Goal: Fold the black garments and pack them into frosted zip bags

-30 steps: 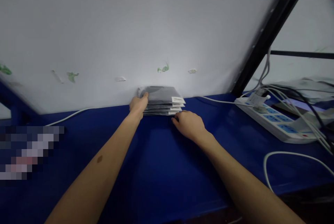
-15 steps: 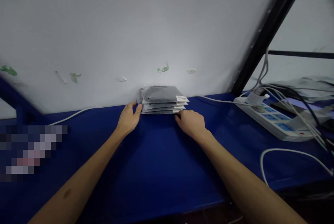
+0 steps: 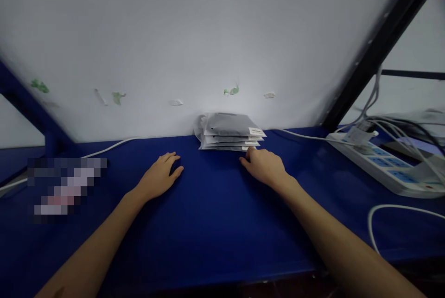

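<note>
Spreading the bare left hand (image 3: 158, 178) loosely over the glossy blue tabletop (image 3: 208, 210), drawn back since half a second ago from the stack of flat grey packets in clear plastic (image 3: 229, 125). Lying near the white wall (image 3: 156, 52), with long axis apparently running left to right and white-labelled ends pointing right. Keeping the bare right hand (image 3: 266, 167) curled at the near right corner (cannot tell whether pinching).

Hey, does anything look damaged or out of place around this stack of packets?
The wall behind is marred by green marks and pale patches. The stack of packets isn't quite squared: its labelled right edges are slightly staggered, and crumpled plastic sticks out at its left. I see nothing spilled.
</note>
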Available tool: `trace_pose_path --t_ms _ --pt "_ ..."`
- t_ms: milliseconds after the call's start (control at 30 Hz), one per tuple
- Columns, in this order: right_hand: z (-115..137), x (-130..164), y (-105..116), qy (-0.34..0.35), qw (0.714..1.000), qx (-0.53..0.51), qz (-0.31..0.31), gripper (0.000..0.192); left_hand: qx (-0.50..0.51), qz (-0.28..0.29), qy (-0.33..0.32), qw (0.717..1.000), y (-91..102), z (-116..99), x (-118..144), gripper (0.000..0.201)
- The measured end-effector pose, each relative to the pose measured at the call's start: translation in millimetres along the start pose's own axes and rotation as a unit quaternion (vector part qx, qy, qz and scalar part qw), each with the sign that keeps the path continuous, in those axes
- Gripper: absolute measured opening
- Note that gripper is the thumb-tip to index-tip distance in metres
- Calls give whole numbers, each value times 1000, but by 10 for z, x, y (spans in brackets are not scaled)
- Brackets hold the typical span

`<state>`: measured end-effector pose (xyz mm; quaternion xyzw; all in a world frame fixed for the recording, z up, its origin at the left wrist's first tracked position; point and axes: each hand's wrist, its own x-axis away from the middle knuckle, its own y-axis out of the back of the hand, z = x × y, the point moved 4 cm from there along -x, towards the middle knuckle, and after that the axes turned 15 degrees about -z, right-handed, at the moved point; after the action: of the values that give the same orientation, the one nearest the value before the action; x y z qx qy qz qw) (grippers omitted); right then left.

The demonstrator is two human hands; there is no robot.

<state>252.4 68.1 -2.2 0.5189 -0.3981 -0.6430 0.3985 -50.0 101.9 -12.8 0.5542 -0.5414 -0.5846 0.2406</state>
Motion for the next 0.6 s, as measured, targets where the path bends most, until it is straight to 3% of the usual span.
trace_pose_path --t_ms 600 --pt "1 14 -8 -1 1000 1 -2 35 -13 17 -11 1000 36 -58 22 56"
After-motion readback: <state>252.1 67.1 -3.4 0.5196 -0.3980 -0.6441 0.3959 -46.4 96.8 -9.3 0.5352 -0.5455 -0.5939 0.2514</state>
